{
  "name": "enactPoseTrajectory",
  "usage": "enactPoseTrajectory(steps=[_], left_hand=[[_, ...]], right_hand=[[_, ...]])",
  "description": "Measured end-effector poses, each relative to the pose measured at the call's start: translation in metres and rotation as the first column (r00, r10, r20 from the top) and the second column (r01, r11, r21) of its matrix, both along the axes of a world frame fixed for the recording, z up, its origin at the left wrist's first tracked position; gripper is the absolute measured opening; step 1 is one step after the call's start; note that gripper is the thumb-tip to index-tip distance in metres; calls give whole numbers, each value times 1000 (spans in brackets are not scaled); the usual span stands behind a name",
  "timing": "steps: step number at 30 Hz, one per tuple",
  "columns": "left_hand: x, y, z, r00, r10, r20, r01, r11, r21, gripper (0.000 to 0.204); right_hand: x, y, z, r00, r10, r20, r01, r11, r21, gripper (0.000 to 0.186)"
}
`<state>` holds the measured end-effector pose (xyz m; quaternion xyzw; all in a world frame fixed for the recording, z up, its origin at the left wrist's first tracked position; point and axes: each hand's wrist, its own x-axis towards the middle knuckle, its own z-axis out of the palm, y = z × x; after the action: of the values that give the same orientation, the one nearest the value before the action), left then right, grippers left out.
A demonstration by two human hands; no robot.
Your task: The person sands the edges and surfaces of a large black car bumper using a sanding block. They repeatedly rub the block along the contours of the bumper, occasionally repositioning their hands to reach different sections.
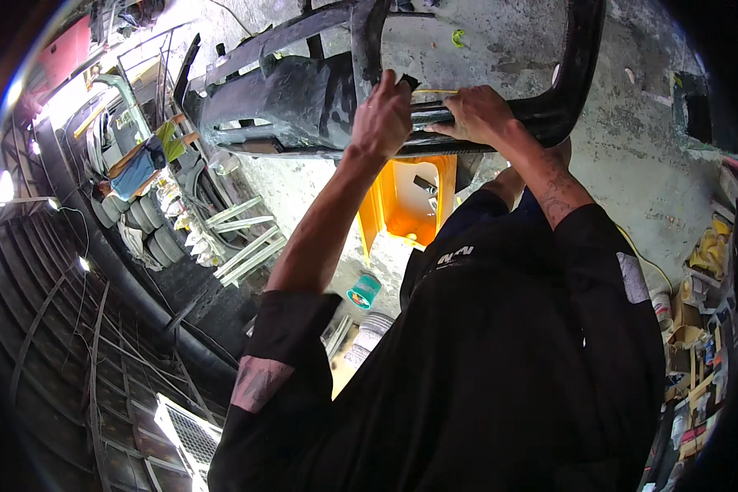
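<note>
A large black car bumper, its paint dull and whitish in patches, stretches across the upper middle. My left hand is closed beside its upright central strip; a small dark flat piece sticks out by the fingertips, its kind unclear. To the right, my right hand lies over the bumper's slotted lower bar, thumb apart and fingers curled onto the edge. Their undersides are hidden. A thin yellow strip or cord shows between the two hands.
Beneath the bumper stands an orange plastic stool or bin. A teal bucket and white pails are near my left side. White slatted frames, stacked tires and another person are at left. Cluttered shelves line the right.
</note>
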<state>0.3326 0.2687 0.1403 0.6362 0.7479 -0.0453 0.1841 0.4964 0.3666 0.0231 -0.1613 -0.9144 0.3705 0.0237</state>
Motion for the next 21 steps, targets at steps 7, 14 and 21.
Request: enactPoseTrajectory(steps=[7, 14, 21], left_hand=[[13, -17, 50, 976, 216, 25, -215, 976, -34, 26], [27, -14, 19, 969, 231, 83, -231, 973, -9, 10], [37, -27, 11, 933, 301, 197, -326, 940, 105, 7]], right_hand=[[2, 5, 2, 995, 20, 100, -18, 999, -28, 67], [6, 0, -12, 997, -38, -68, 45, 994, 102, 65], [6, 3, -27, 994, -48, -103, 53, 997, 54, 61]])
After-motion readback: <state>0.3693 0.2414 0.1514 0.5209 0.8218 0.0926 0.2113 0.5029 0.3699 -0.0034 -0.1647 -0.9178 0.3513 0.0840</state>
